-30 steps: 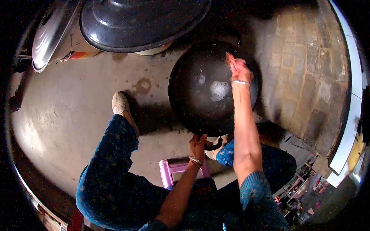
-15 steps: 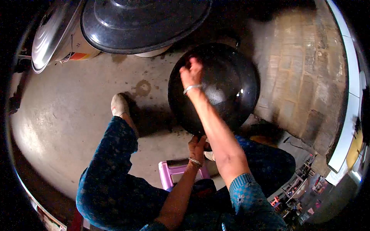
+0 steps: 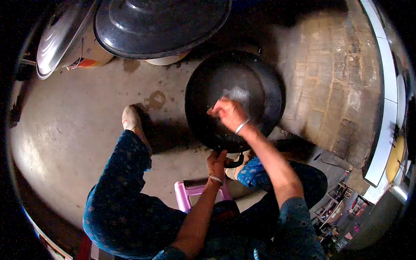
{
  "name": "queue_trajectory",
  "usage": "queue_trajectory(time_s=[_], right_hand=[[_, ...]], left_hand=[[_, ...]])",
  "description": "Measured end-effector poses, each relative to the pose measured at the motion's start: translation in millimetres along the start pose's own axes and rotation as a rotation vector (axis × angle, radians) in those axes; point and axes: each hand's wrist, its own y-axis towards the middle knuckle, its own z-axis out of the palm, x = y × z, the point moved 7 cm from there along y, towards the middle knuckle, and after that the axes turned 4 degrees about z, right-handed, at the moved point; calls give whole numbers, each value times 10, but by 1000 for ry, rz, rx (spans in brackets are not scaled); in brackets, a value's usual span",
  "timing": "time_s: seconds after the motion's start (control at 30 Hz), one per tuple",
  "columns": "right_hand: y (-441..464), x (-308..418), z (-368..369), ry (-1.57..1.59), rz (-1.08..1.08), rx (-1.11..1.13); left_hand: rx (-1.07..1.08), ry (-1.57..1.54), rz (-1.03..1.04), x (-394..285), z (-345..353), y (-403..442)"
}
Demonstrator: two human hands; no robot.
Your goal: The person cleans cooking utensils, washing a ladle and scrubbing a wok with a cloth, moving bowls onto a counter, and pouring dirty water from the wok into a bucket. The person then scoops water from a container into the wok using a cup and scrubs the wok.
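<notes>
A large black wok (image 3: 268, 86) stands on the floor, with a little foamy water (image 3: 238, 94) in its bottom. Closed on its near edge beside the dark loop handle (image 3: 235, 162) is my left hand (image 3: 216, 164), thumb up at the rim. Inside the wok, over its near left part, my right hand (image 3: 232, 113) has curled fingers close to the inner wall. Anything in those fingers is hidden or too small to name.
A pink plastic stool (image 3: 184, 197) is between my legs. Behind the wok at left stand a bucket under a large dark lid (image 3: 160, 30) and another container with a shiny metal lid (image 3: 60, 41). A brick wall (image 3: 329, 86) rises close on the right.
My right hand has swept from the wok's far left side toward its near part. The wok is slightly shifted in view; my left hand stays at its near edge.
</notes>
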Motion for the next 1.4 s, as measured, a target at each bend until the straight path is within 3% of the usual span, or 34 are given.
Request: queue_trajectory(time_s=[0.07,0.13,0.17,0.33,0.37,0.4,0.43,0.53,0.6,0.73,0.77,0.9,0.93,1.07,1.17,1.27,1.4], right_hand=[[281,147,-290,-138,-47,61],[522,192,-413,-357,-359,20],[629,308,-492,-555,-353,117],[836,-144,-706,-1098,-769,99],[852,-401,-876,-1072,-546,239],[703,-477,-948,-1342,-705,228],[610,-528,-1043,-1324,-624,263],[207,-511,-1239,-1306,-462,272],[-140,-707,-1209,-1458,-281,330],[-757,-853,-1008,-1274,-33,444],[-820,-814,-994,-1178,86,586],[-355,-762,-1138,-1426,61,486],[-174,-790,-1162,-1489,-77,423],[572,-525,-963,-1607,-184,415],[728,-445,-794,-1682,-410,397],[434,-553,-995,-1740,-377,424],[-355,-965,-1144,-1507,-152,452]], left_hand=[[-5,-23,-1,-27,34,-15],[-11,-44,-1,-64,56,-22],[-16,-7,-17,-64,52,-24],[-31,-51,-40,-139,78,-72],[-9,-8,-33,-122,65,-59],[16,33,-27,-93,59,-43],[14,26,-35,43,-18,-12],[164,246,350,3,15,2],[-22,-55,-45,-25,45,-50],[-20,21,49,-13,9,-22],[-18,52,66,-38,0,-21],[-31,49,23,-50,23,-27],[-39,39,3,-60,27,-35],[-73,-19,49,-61,41,-48],[-68,46,54,-99,-1,-43],[-46,66,55,7,4,-6],[-75,34,61,-33,8,-4]])
